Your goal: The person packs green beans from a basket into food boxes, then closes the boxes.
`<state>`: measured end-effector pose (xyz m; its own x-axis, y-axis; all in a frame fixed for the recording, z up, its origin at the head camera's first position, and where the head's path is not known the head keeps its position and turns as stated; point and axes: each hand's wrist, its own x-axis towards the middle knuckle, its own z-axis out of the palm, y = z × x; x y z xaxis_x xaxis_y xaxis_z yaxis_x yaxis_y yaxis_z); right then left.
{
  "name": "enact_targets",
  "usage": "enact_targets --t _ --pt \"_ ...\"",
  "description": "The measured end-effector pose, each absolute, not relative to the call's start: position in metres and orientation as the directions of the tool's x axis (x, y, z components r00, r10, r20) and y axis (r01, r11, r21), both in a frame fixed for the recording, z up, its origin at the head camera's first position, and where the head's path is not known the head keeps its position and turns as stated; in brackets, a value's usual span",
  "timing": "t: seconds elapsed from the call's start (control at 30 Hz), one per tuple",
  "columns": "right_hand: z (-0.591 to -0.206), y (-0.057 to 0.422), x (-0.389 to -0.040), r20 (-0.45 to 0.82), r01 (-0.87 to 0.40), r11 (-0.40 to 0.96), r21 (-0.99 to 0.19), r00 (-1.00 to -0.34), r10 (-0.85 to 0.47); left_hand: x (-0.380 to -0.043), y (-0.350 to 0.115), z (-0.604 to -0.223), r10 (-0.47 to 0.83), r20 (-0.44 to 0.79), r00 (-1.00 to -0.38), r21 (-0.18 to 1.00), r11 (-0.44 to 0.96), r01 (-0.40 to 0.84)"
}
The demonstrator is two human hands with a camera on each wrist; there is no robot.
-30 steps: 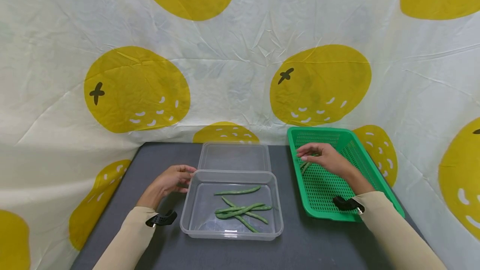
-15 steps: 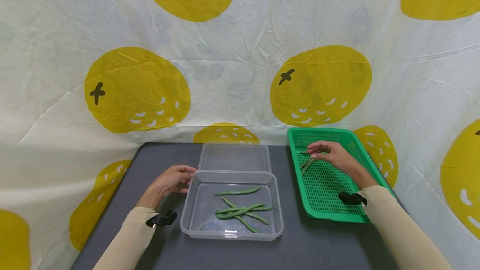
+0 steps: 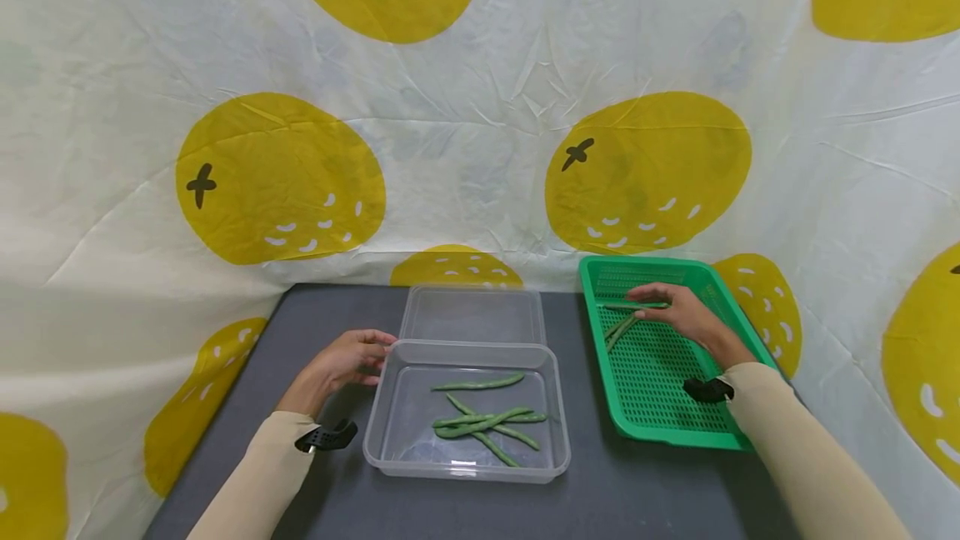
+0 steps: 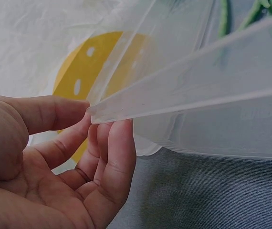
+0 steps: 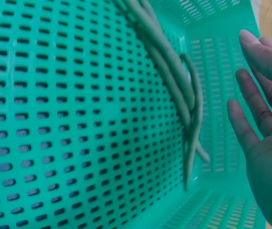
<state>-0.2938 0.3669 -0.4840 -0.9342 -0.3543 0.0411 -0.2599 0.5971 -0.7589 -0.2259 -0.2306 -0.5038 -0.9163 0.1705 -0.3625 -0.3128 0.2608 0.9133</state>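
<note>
At the left back corner of a clear plastic container, my left hand pinches the rim between thumb and curled fingers, as the left wrist view shows up close. Several green beans lie in that container, some crossing in a pile and one apart behind them. Over the far part of a green plastic basket hovers my right hand, fingers spread and holding nothing. Beneath and beside it, several green beans lie on the basket floor near its far left side; the hand partly hides them in the head view.
Behind the container lies a clear flat lid on the dark grey table. A white cloth with yellow fruit prints hangs directly behind the table and along its sides. The basket's raised walls surround the beans inside.
My right hand has moved right within the basket, uncovering more of the beans there. One bean now shows lying crosswise under its fingers. My left hand stays at the container's corner.
</note>
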Motion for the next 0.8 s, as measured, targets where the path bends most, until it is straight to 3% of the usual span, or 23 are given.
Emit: enact_targets --t 0.43,0.8 --pt "-0.505 0.382 -0.296 -0.047 -0.160 0.672 -0.723 -0.959 -0.280 -0.226 -0.231 -0.504 0.182 -0.356 -0.917 0.917 0.258 -0.304" --pt "-0.513 0.388 -0.293 -0.058 -0.158 0.706 -0.691 -0.961 -0.271 -0.226 -0.231 -0.504 0.188 -0.355 -0.916 0.919 0.253 -0.304"
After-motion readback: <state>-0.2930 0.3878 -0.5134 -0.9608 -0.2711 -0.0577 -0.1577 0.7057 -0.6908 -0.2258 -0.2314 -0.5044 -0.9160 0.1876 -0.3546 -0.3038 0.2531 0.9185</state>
